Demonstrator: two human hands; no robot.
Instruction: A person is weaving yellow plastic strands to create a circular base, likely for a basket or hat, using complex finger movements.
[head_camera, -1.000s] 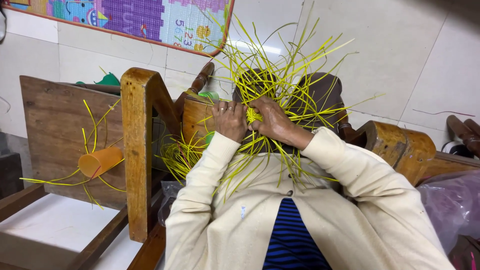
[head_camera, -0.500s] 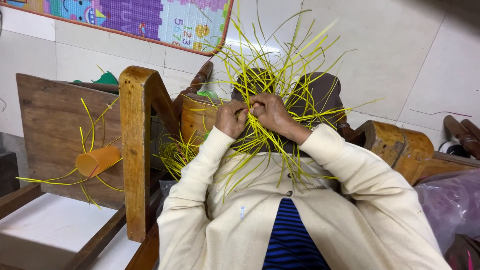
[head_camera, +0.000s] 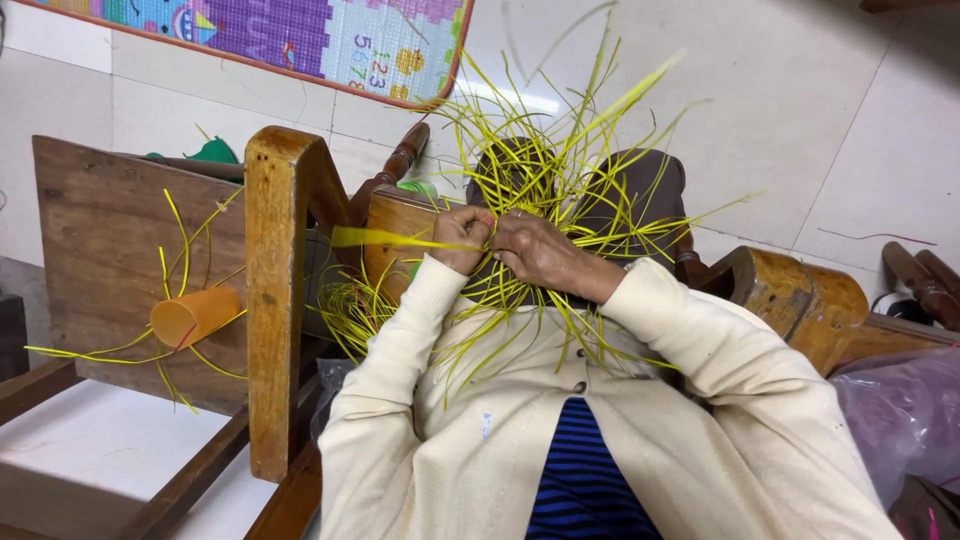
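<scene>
Since the moment before, my hands had dropped a little lower against the bundle of yellow strips (head_camera: 545, 170), and one flat strip (head_camera: 390, 238) now stuck out sideways to the left from my left hand, past the wooden chair post (head_camera: 275, 300). My left hand (head_camera: 462, 236) was curled into a tight fist around that strip, knuckles up, wrist bent in the cream sleeve (head_camera: 400, 400). My right hand (head_camera: 540, 250) lay just beside it, touching it, fingers closed and pinching strips at the middle of the weave. The loose ends fanned upward and outward over my lap. An orange cup (head_camera: 195, 316) with a few strips lay on the wooden seat to the left, well apart.
</scene>
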